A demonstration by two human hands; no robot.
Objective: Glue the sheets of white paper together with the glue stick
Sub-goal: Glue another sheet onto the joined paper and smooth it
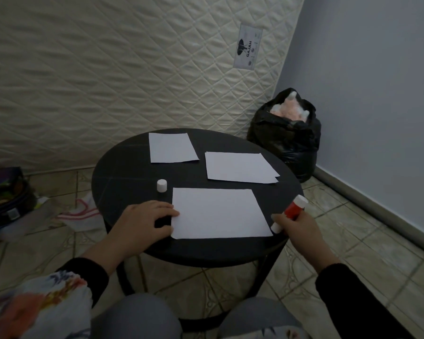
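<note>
While the left hand point(148, 217) lies flat, its grip released, with fingertips pressing the left edge of the nearest sheet point(219, 212), the right hand point(298, 227) at the lower right of the frame has its grip clenched around the glue stick point(289, 213). The stick is red in the middle with white at both ends, and its long axis runs on a slant: one white end points up and to the right, past the rim of the tabletop point(123, 177), and the other white end points down and to the left, just beside the sheet's lower right corner. Whether that lower end touches the paper I cannot tell. The stick's white cap point(161, 185) stands upright on the dark round tabletop, just above the nearest sheet's upper left corner and apart from it.

Two more lots of white paper lie farther back. One sheet point(171, 148) sits toward the upper left of the tabletop, and a right-hand stack point(240, 167) lies near the right rim, with a second corner peeking out at its lower right.

Behind the tabletop a quilted mattress point(108, 69) leans upright, filling the upper left of the frame. A black bag point(287, 138) sits on the tiled floor at the right, in the corner by the wall.
</note>
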